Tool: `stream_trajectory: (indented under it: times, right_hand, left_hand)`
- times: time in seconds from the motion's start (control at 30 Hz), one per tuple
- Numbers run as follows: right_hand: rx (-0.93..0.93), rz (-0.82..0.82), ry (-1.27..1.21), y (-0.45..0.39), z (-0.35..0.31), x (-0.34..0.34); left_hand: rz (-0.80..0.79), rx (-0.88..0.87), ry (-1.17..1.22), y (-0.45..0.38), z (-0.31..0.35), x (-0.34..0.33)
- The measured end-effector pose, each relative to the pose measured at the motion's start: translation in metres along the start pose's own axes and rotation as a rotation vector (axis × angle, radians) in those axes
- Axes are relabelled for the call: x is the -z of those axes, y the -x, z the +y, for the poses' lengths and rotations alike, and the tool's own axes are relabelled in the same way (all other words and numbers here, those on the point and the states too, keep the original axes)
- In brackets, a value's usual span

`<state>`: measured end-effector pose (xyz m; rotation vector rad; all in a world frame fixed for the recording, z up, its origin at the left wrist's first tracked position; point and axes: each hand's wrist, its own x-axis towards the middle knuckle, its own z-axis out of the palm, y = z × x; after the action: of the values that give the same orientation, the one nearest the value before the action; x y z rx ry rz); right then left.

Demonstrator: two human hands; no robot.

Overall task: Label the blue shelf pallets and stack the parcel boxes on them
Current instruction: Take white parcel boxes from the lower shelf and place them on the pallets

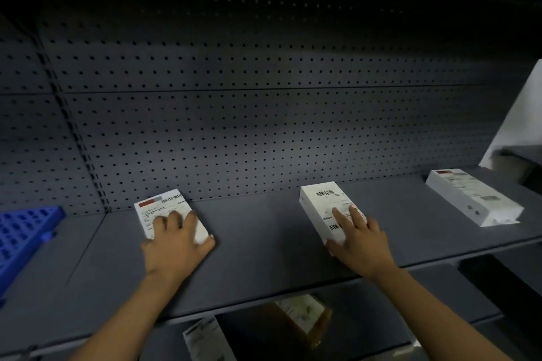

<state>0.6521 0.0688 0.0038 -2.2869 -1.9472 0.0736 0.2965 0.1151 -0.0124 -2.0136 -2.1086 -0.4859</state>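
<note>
Three white parcel boxes with printed labels lie flat on a grey metal shelf (258,243). My left hand (174,246) grips the left box (164,208), fingers curled over its top and thumb at its right side. My right hand (357,243) rests on the middle box (322,199) with fingers spread over its near end and thumb at its near left edge. The third box (472,199) lies untouched at the right. A blue grid pallet (20,237) sits on the shelf at the far left, apart from all boxes.
A grey pegboard back wall (264,126) rises behind the shelf. On the lower shelf sit a brown cardboard parcel (302,322) and a white labelled box (202,337). A white panel (522,114) stands at the right end.
</note>
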Motion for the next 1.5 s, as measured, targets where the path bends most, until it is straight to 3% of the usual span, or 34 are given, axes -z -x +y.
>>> stream_trajectory:
  times: [0.3,0.53,1.03,1.27,1.5]
  right_hand:
    - [0.047,0.076,-0.189,0.004,-0.02,0.0]
    - [0.25,0.148,-0.262,0.014,-0.11,0.003]
    - [0.488,0.116,-0.4,0.062,-0.413,-0.005]
    - [0.5,0.072,-0.348,0.088,-0.522,-0.024]
    - [0.485,0.025,-0.266,0.103,-0.582,-0.048]
  left_hand:
    - [0.014,-0.128,0.05,0.015,-0.002,0.018]
    - [0.141,-0.234,0.07,0.027,-0.049,0.064]
    - [0.167,-0.175,0.034,0.04,-0.317,0.138]
    - [0.063,-0.177,0.024,0.024,-0.443,0.146]
    - [-0.109,-0.16,0.004,0.014,-0.517,0.131]
